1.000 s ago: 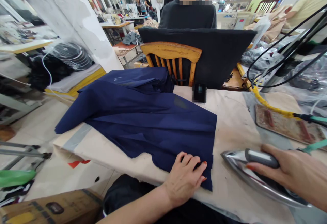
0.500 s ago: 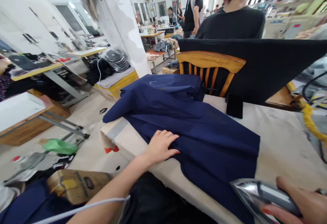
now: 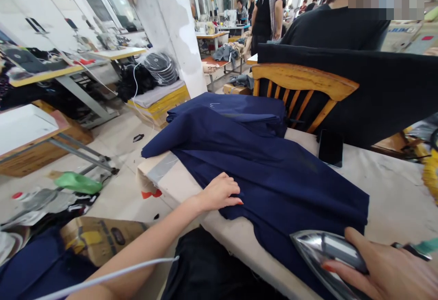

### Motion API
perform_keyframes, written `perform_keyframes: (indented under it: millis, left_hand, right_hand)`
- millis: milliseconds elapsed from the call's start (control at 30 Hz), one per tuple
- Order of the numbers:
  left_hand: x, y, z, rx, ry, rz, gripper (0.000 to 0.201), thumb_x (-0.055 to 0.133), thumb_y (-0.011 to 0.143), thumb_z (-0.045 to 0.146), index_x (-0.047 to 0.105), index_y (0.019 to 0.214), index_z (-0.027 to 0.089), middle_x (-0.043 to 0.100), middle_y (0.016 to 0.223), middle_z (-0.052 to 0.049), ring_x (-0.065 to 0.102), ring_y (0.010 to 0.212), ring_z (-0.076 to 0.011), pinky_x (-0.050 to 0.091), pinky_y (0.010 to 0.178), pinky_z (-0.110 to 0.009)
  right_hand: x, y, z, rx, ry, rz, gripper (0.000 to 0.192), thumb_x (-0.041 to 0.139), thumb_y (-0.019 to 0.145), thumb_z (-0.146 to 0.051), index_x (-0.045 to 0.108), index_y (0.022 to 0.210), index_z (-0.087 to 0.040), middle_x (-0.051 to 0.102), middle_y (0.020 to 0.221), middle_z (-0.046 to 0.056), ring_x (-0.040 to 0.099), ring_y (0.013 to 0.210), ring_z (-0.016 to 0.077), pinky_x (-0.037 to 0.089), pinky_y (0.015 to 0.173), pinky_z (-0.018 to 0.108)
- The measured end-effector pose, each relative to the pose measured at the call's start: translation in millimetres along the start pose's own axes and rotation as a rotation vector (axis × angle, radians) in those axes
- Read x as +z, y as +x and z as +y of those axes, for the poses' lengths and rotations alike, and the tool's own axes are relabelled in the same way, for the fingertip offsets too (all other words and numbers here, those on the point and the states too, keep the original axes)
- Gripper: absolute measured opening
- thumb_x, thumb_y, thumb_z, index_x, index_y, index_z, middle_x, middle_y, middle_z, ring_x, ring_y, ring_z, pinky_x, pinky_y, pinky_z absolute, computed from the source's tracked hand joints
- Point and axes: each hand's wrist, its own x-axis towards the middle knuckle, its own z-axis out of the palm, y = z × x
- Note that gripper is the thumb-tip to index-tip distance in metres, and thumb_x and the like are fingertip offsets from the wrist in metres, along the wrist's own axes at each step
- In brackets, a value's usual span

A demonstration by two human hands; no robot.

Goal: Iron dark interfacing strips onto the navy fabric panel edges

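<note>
A long piece of navy cloth (image 3: 273, 172) lies over the padded table (image 3: 393, 190), its left end draped on a folded navy stack (image 3: 236, 106). My left hand (image 3: 221, 192) is on the cloth's near edge, fingers bent toward the thumb with a bit of cloth pinched between them. At the lower right, my right hand (image 3: 393, 263) wraps round the handle of a shiny metal iron (image 3: 328, 250). The iron rests on the cloth's right part, its tip pointing left. My right fingers partly cover the handle.
Beyond the cloth lies a black phone (image 3: 331, 147). A wooden chair (image 3: 304, 79) and black hanging cloth (image 3: 383, 90) border the table's far side, with a seated person (image 3: 338, 28) behind. A cardboard box (image 3: 106, 236) stands at lower left. A white cord (image 3: 112, 277) crosses my left forearm.
My left hand's fingers have curled in from lying flatter on the cloth. The iron in my right hand has shifted left over the cloth. The view has turned slightly.
</note>
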Motion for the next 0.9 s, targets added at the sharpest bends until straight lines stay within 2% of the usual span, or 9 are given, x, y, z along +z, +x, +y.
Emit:
perform_keyframes:
  millis: [100, 267, 500, 633, 700, 767, 833, 900]
  left_hand:
    - [1.9, -1, -6, 0.038, -0.004, 0.012, 0.039, 0.059, 0.088, 0.046, 0.049, 0.064, 0.015, 0.057, 0.068, 0.003, 0.051, 0.072, -0.012, 0.03, 0.077, -0.026]
    - [5.4, -1, -13, 0.047, -0.035, 0.043, 0.037, 0.059, 0.086, 0.049, 0.054, 0.07, 0.016, 0.059, 0.07, 0.003, 0.052, 0.073, -0.0129, 0.03, 0.077, -0.027]
    - [10.3, -1, -21, 0.007, 0.039, 0.092, 0.037, 0.058, 0.086, 0.051, 0.055, 0.072, 0.017, 0.06, 0.072, 0.001, 0.052, 0.074, -0.0149, 0.032, 0.077, -0.03]
    - [9.4, -8, -4, -0.083, 0.071, 0.235, 0.021, 0.049, 0.095, 0.036, 0.058, 0.091, 0.017, 0.062, 0.091, -0.003, 0.051, 0.088, -0.0185, 0.034, 0.081, -0.032]
    - [11.4, -14, 11, -0.101, -0.029, 0.306, 0.021, 0.037, 0.099, 0.023, 0.056, 0.101, 0.017, 0.06, 0.103, -0.006, 0.051, 0.094, -0.0176, 0.036, 0.084, -0.03]
    - [16.7, -21, 25, -0.059, -0.152, 0.288, 0.025, 0.032, 0.099, 0.018, 0.054, 0.108, 0.016, 0.059, 0.109, -0.006, 0.051, 0.097, -0.0154, 0.038, 0.085, -0.027]
    - [24.4, -26, 35, 0.01, -0.18, 0.217, 0.023, 0.039, 0.098, 0.024, 0.053, 0.115, 0.017, 0.059, 0.113, -0.006, 0.051, 0.101, -0.0161, 0.039, 0.089, -0.027]
    - [32.1, -29, 38, 0.055, -0.123, 0.173, 0.027, 0.049, 0.095, 0.032, 0.053, 0.12, 0.022, 0.059, 0.117, -0.004, 0.049, 0.107, -0.0187, 0.036, 0.094, -0.032]
  right_hand:
    - [-18, 15, -20, -0.088, -0.094, -0.034, 0.052, 0.048, 0.078, -0.069, 0.056, 0.101, -0.023, 0.059, 0.051, -0.001, 0.06, 0.046, 0.0258, 0.039, 0.043, 0.035]
    - [-52, 49, -68, -0.103, -0.066, -0.048, 0.047, 0.039, 0.083, -0.067, 0.055, 0.083, -0.023, 0.057, 0.048, 0.001, 0.059, 0.043, 0.0272, 0.039, 0.041, 0.035]
    - [-65, 101, -128, -0.142, -0.067, -0.132, 0.043, 0.038, 0.086, -0.064, 0.051, 0.082, -0.023, 0.061, 0.054, 0.002, 0.063, 0.049, 0.0285, 0.035, 0.04, 0.031]
    - [-74, 126, -156, -0.134, -0.038, -0.196, 0.039, 0.047, 0.084, -0.06, 0.05, 0.078, -0.021, 0.061, 0.055, 0.005, 0.064, 0.052, 0.027, 0.035, 0.043, 0.028]
    - [-78, 131, -162, -0.143, -0.019, -0.186, 0.037, 0.051, 0.084, -0.057, 0.05, 0.078, -0.02, 0.061, 0.056, 0.005, 0.065, 0.053, 0.0265, 0.037, 0.044, 0.028]
    - [-77, 128, -158, -0.147, -0.003, -0.174, 0.036, 0.056, 0.081, -0.055, 0.049, 0.077, -0.02, 0.062, 0.057, 0.005, 0.065, 0.053, 0.026, 0.037, 0.045, 0.027]
    - [-73, 116, -144, -0.147, -0.002, -0.17, 0.033, 0.061, 0.077, -0.052, 0.049, 0.077, -0.021, 0.062, 0.057, 0.005, 0.065, 0.053, 0.0259, 0.037, 0.045, 0.027]
    - [-64, 95, -119, -0.13, -0.019, -0.168, 0.026, 0.063, 0.074, -0.045, 0.051, 0.078, -0.022, 0.063, 0.058, 0.005, 0.064, 0.054, 0.0259, 0.036, 0.045, 0.027]
